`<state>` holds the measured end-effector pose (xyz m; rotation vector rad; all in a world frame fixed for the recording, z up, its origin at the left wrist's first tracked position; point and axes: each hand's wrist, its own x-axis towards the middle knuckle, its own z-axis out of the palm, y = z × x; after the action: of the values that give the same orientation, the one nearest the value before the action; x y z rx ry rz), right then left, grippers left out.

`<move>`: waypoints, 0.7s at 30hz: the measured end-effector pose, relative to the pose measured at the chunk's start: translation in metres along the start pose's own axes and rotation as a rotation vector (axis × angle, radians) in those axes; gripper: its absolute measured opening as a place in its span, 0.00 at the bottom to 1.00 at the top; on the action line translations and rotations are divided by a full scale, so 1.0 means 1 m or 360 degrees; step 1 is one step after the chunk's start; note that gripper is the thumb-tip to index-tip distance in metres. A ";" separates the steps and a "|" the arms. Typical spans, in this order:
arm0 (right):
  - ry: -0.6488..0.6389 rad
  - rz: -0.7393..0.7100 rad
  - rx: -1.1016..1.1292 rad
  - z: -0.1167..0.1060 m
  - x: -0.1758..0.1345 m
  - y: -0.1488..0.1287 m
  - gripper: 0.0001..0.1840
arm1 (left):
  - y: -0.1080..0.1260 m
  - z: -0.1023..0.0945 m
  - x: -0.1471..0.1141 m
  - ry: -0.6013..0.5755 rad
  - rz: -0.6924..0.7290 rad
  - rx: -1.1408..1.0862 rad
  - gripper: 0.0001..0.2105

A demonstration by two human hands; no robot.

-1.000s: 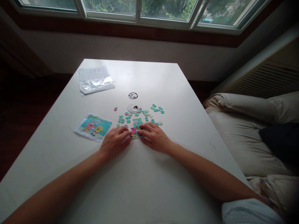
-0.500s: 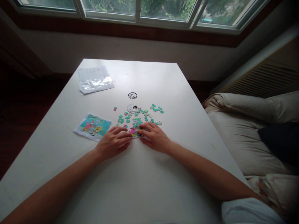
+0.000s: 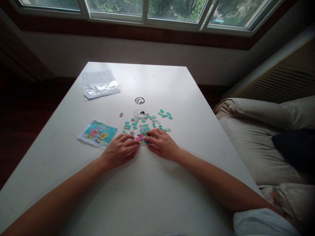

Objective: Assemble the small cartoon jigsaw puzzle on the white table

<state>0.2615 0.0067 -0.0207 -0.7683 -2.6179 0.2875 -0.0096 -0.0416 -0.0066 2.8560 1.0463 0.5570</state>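
A partly assembled jigsaw puzzle (image 3: 144, 129), with pink, teal and yellow areas, lies flat on the white table. My left hand (image 3: 120, 149) rests at its left edge, fingers stretched out and fingertips touching it. From the other side my right hand (image 3: 163, 144) covers the puzzle's right part. Its fingers bend down onto the puzzle and the thumb sits near the lower edge; any single piece under them is hidden. Loose teal jigsaw pieces (image 3: 127, 125) lie scattered around and beyond the puzzle. A cartoon picture sheet (image 3: 100, 132) in a clear wrapper lies left of my left hand.
Beyond the pieces, a round metal fitting (image 3: 139, 114) and a round hole (image 3: 139, 100) are set in the table (image 3: 152, 193). Papers in a clear plastic bag (image 3: 100, 86) lie at the far left. A beige sofa (image 3: 248, 144) stands along the right side.
My left hand shifts very slightly at the puzzle's left edge. My right hand, the loose pieces and the picture sheet stay in place.
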 end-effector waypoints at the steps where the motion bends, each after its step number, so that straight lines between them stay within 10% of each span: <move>1: 0.0003 0.0002 0.0004 0.000 0.000 0.000 0.17 | 0.000 0.000 0.000 0.0019 -0.0016 0.0005 0.11; 21: -0.0020 0.0012 0.0008 -0.002 0.000 0.000 0.17 | -0.002 0.003 -0.001 0.0095 -0.0358 0.0086 0.08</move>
<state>0.2623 0.0065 -0.0186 -0.7771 -2.6256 0.3021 -0.0102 -0.0408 -0.0104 2.7291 1.3890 0.6073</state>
